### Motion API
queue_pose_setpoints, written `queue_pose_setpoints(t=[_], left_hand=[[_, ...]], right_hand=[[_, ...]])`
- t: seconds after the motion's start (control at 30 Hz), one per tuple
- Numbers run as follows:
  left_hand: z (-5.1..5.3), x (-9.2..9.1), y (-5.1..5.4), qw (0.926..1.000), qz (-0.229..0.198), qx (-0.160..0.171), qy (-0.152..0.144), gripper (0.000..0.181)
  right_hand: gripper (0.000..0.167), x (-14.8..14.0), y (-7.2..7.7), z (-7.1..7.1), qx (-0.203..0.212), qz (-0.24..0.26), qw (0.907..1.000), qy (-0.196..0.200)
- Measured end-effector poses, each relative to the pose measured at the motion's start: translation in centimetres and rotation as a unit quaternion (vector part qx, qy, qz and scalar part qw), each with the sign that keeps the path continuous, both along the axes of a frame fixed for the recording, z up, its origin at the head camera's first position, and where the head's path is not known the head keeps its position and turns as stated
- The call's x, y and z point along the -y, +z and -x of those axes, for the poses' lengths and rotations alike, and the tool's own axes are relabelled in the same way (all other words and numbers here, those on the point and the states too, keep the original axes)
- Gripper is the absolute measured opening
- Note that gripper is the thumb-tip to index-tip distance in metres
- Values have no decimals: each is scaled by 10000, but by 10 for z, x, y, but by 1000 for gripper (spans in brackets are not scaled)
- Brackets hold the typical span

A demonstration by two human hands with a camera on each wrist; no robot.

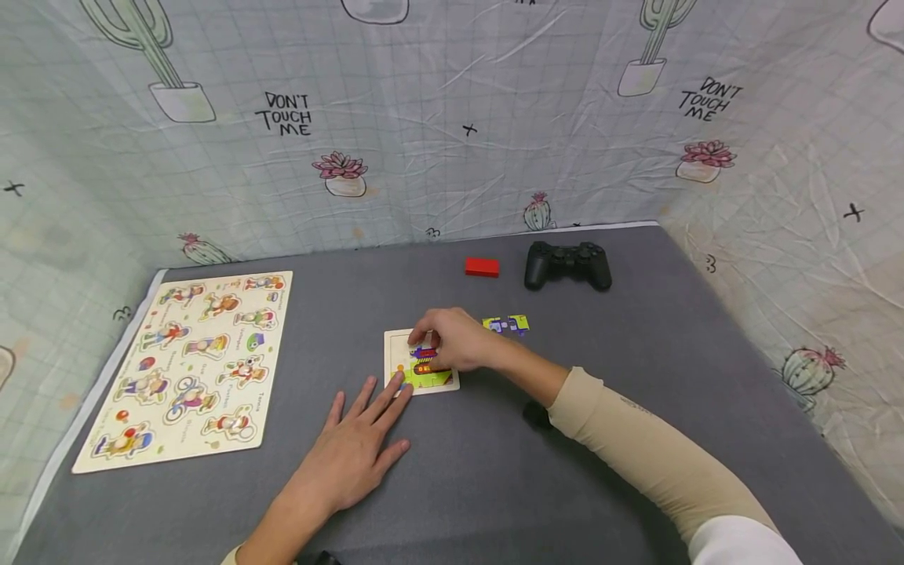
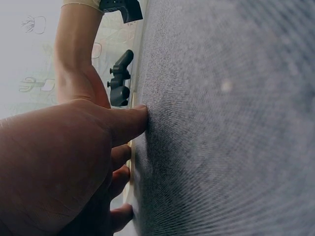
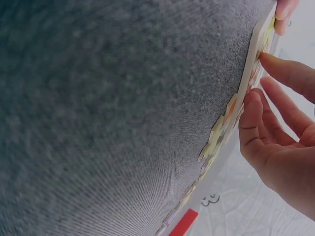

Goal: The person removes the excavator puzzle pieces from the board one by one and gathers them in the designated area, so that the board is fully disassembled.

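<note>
Left hand [image 1: 355, 451] spread at the board [image 1: 388, 355]; right hand [image 1: 457, 339] seemingly seating a piece [image 1: 425, 354], pinch impossible to tell. Next, probably, the loose pieces [image 1: 519, 322] need fetching.

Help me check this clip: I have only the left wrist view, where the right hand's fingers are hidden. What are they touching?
Observer: The right wrist view shows the right hand touching the puzzle.
Operator: Are any pieces outside it?
Observer: Yes, in the head view some pieces lie on the table to its right.
Operator: I can see the controller. What lies beside it?
Observer: A red block, to its left in the head view.
</note>
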State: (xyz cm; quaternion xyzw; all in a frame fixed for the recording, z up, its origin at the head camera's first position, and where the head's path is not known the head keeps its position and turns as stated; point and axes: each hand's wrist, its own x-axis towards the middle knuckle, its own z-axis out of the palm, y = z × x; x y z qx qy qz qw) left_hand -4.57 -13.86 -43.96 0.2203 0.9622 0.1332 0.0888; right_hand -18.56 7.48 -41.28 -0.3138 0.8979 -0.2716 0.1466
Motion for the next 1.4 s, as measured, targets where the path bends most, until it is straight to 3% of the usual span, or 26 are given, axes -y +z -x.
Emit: queue_pose_setpoints(t=[0.73,1.4], left_hand=[[-1,0,-1,10000,-35,-43,-2,71],[-1,0,-1,10000,-35,-51,-28,71]], right_hand=[[32,2,-1,-1,31,-107,9996,261],[38,2,-2,-4,192,-78,9997,105]])
